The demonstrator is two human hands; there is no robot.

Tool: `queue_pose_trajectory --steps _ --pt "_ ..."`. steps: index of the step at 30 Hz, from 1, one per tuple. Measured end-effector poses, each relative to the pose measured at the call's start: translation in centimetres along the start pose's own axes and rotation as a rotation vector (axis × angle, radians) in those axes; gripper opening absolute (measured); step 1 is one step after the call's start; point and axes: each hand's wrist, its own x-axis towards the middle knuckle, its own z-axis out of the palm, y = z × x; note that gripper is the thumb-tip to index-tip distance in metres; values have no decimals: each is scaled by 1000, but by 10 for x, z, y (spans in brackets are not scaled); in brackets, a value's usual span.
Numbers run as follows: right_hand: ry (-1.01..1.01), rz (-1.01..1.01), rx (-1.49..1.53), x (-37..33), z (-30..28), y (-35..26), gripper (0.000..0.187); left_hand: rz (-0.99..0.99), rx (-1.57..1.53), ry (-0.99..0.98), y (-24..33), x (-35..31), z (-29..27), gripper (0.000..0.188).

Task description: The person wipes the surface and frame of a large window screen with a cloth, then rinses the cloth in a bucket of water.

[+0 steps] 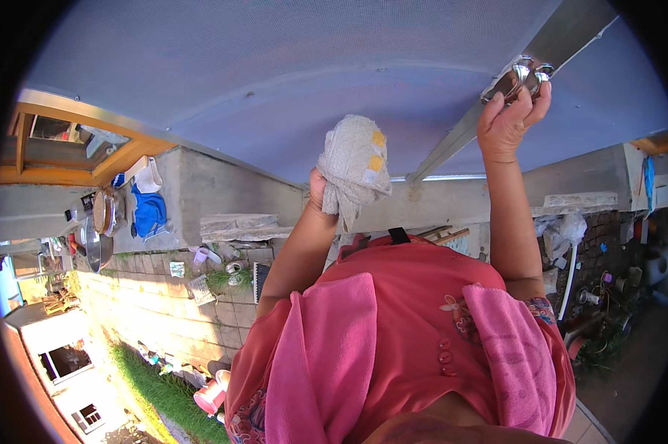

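My left hand (317, 191) is closed round a bunched grey cloth (354, 152) with yellow and white patches, raised in front of my chest. The cloth bulges above the fist and hides most of my fingers. Up to the right, my right hand (513, 122) reaches to a shiny metal handle (525, 72) on the metal frame strip of a screen door (452, 140). Its fingers are bent against the handle's lower side. Bluish mesh (274, 66) stretches across the door on both sides of that strip.
A wooden-framed window (97, 159) stands at the left, with a blue cloth (149, 211) and pans (97, 244) hanging near it. Stone ledges (241, 226) run along the wall base. Paving (156, 296), grass (156, 392) and a pink bucket (211, 394) lie behind.
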Motion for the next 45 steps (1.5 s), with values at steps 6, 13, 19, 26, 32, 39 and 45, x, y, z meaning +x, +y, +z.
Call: queue_pose_trajectory --steps 6,13,19,26,32,39,45 --pt "18 17 84 -2 2 4 48 167 36 -30 10 -18 14 69" --pt "29 26 109 -3 3 5 47 838 327 371 44 -20 17 51" --pt "5 20 62 -1 0 4 46 1106 504 566 52 3 49 57" --pt "40 64 170 -3 7 3 47 1101 1334 514 -29 51 58 56" --pt "-29 7 91 -1 2 7 44 1032 1309 489 -56 70 30 50" --pt "-35 -23 115 5 2 3 37 958 926 853 -21 46 -123 56" --pt "-50 -104 43 8 3 6 37 648 262 1129 27 21 -190 54"
